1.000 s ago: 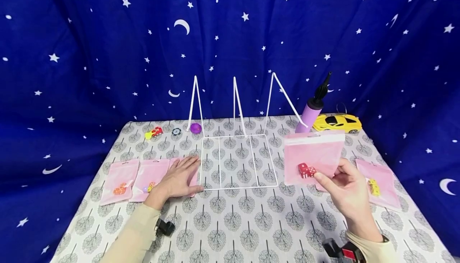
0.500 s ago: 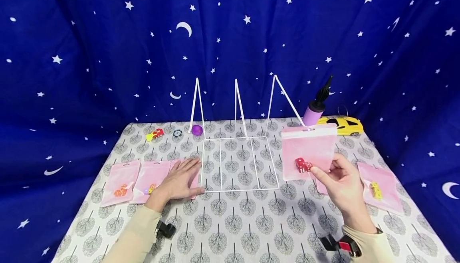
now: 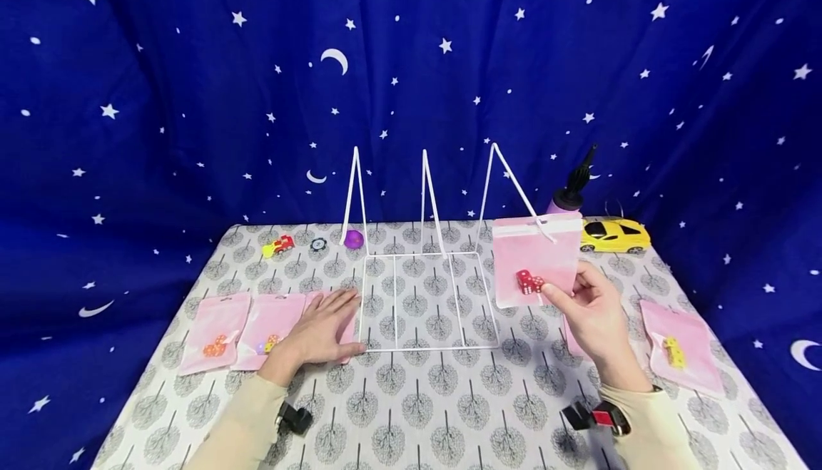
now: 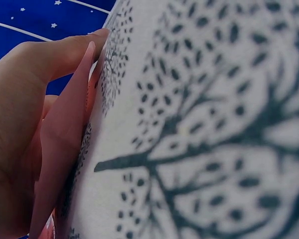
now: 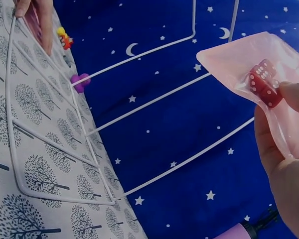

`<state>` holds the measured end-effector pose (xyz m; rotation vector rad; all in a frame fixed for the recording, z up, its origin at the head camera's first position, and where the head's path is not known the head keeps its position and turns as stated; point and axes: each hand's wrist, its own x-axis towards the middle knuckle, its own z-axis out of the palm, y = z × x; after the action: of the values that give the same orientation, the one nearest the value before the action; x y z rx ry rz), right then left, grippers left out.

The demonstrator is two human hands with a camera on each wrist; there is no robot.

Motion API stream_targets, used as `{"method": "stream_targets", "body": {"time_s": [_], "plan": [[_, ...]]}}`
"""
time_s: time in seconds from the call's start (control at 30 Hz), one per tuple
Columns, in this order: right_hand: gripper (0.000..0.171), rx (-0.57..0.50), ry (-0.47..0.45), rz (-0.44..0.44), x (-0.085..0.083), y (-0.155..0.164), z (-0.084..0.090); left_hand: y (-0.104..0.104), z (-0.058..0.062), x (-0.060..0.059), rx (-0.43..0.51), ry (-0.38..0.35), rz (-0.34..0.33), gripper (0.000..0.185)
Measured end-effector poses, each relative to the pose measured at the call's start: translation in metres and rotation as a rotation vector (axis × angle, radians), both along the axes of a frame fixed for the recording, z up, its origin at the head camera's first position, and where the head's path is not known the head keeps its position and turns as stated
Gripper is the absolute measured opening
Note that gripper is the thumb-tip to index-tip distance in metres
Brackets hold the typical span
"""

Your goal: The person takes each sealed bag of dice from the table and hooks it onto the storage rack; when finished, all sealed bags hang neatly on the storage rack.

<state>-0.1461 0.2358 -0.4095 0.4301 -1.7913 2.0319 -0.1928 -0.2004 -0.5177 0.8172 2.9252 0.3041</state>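
Bag (image 3: pixel 507 256) of red dice (image 3: pixel 529 282) is held above the table (image 3: pixel 398 420), at the right prong (image 3: pixel 516 182) of the rack (image 3: pixel 432 349). Right hand (image 3: pixel 594 309) pinches its lower right, thumb in front, fingers behind; low grip presumably chosen to leave the holed top strip free. Prong tip overlaps that strip; whether it passes through the hole, cannot tell.

Left hand (image 3: pixel 321 331) lies flat, fingers spread, over a pink bag (image 3: pixel 349 324), thumb tip at the rack's near left corner, probably bracing it. Orange-dice bag (image 3: pixel 218 320) lies flat toward the table's left edge, yellow-dice bag (image 3: pixel 687 366) by the right edge; contents readable. Car (image 3: pixel 615 236) and pump (image 3: pixel 568 200) sit at the far right corner, apparently kept aside.
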Motion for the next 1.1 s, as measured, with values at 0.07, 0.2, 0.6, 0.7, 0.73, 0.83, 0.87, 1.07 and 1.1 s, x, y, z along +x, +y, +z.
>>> {"method": "stream_targets", "body": {"time_s": [0.07, 0.2, 0.6, 0.7, 0.73, 0.83, 0.87, 1.07, 1.1], "plan": [[0.033, 0.026, -0.022, -0.022, -0.005, -0.001, -0.001, -0.001, -0.001, 0.001, -0.011, -0.003, 0.004, 0.101], [0.034, 0.025, -0.056, -0.055, -0.014, -0.002, -0.002, 0.000, -0.001, 0.002, 0.009, 0.009, 0.001, 0.100], [0.037, -0.069, -0.086, -0.020, -0.039, -0.003, -0.007, -0.001, -0.001, 0.002, 0.004, 0.007, 0.003, 0.101], [0.036, -0.079, -0.085, -0.016, -0.045, -0.004, -0.005, -0.002, -0.001, 0.002, 0.012, 0.009, 0.006, 0.101], [0.036, -0.075, -0.082, -0.015, -0.047, -0.004, -0.005, -0.002, -0.001, 0.001, 0.012, 0.009, 0.007, 0.101], [0.039, -0.085, -0.071, 0.006, -0.052, -0.004, -0.004, -0.002, 0.000, 0.001, 0.010, 0.007, 0.007, 0.101], [0.039, -0.091, -0.069, 0.012, -0.053, -0.004, -0.004, -0.002, 0.001, 0.001, 0.011, 0.007, 0.007, 0.101], [0.033, -0.104, -0.089, 0.004, -0.058, -0.006, -0.005, 0.000, 0.001, 0.002, 0.011, 0.001, 0.001, 0.101], [0.032, -0.090, -0.095, -0.005, -0.059, -0.007, -0.006, -0.001, 0.001, 0.002, 0.011, -0.001, 0.000, 0.101]]}}
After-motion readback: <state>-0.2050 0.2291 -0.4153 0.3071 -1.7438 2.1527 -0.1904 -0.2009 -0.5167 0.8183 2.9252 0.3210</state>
